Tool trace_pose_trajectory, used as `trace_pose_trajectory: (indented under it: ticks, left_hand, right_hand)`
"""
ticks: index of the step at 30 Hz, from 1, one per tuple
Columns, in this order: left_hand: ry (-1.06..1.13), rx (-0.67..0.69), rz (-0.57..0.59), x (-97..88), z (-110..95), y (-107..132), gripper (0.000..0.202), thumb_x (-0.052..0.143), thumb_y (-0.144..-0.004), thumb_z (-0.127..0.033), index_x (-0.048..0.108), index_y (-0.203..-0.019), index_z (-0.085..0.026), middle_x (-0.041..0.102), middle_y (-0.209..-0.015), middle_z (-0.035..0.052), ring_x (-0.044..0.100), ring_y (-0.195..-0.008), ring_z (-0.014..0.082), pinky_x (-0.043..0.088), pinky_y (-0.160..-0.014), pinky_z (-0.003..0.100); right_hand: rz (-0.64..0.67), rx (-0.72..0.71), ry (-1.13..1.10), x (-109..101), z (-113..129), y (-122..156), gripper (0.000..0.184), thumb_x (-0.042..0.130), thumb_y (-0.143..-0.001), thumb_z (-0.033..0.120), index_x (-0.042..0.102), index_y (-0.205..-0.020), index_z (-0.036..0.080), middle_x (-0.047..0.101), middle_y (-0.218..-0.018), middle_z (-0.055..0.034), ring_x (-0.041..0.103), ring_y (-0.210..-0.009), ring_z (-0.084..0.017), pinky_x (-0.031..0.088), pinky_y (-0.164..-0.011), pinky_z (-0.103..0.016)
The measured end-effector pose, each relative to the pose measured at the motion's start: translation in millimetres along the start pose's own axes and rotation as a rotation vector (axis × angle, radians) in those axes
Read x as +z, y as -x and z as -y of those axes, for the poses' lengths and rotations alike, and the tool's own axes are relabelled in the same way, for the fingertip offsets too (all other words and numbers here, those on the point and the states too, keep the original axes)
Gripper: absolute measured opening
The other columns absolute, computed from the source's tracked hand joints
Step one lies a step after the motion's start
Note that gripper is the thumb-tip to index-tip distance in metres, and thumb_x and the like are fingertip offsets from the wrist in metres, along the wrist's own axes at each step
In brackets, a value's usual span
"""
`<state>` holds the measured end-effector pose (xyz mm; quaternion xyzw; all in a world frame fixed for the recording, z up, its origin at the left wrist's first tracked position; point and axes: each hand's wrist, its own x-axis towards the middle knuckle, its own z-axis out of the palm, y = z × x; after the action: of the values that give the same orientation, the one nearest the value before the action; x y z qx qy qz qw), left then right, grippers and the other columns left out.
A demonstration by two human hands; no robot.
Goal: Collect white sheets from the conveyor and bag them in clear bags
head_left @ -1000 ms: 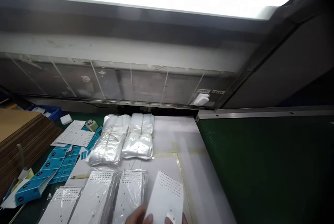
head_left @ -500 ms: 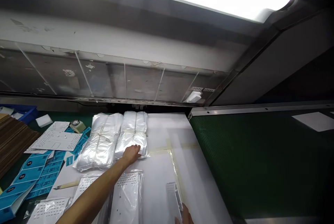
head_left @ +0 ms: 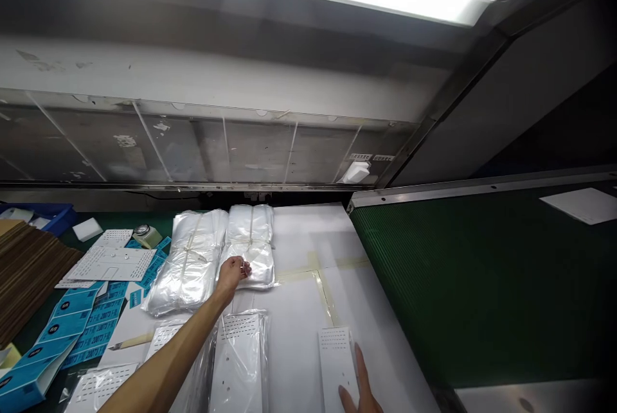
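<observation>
My left hand (head_left: 234, 273) reaches over the right-hand bundle of clear plastic bags (head_left: 253, 223), its fingers closed in a pinch on a bag at the near part. A string ties this bundle, and a second tied bundle (head_left: 186, 272) lies beside it. At the bottom, my right hand (head_left: 361, 394) holds a white panel with rows of slots (head_left: 335, 361) by its right side. The thumb presses on its face and a finger runs along the edge. Left of it, a similar panel (head_left: 236, 361) lies in a clear bag, with more bagged panels (head_left: 101, 390) further left.
Brown cardboard sheets (head_left: 29, 272), blue printed labels (head_left: 62, 336), loose slotted panels (head_left: 116, 262), a small jar (head_left: 147, 235) and a pen (head_left: 130, 341) lie left. A green conveyor belt (head_left: 472, 291) runs on the right, bearing a white sheet (head_left: 583, 205). A lamp hangs overhead.
The panel at my right hand has gone from tilted on edge to face up. My left hand has drawn slightly left and its fingers have curled in.
</observation>
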<state>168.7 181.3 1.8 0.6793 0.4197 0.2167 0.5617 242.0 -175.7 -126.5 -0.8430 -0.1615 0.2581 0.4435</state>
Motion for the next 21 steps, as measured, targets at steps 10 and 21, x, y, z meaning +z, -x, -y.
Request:
trace_pose_trajectory:
  ticks: [10, 21]
  left_hand:
    - [0.471, -0.005, 0.368, 40.3, -68, 132, 0.028, 0.053, -0.085, -0.040, 0.062, -0.080, -0.014, 0.064, -0.078, 0.0051, 0.059, -0.075, 0.0137, 0.048, -0.072, 0.025]
    - [0.688, -0.210, 0.156, 48.9, -52, 185, 0.020, 0.070, -0.073, -0.028, 0.067, -0.085, -0.013, 0.068, -0.090, 0.0079, 0.062, -0.087, 0.0175, 0.052, -0.079, 0.029]
  right_hand:
    - [0.052, -0.349, -0.096, -43, 201, 28, 0.025, 0.048, -0.085, 0.046, 0.063, -0.091, 0.026, 0.062, -0.092, -0.0022, 0.059, -0.087, -0.019, 0.046, -0.080, -0.030]
    - [0.039, -0.335, -0.100, -19, 205, 56, 0.029, 0.036, -0.091, 0.046, 0.058, -0.097, 0.030, 0.057, -0.093, -0.0014, 0.057, -0.082, -0.017, 0.045, -0.071, -0.027]
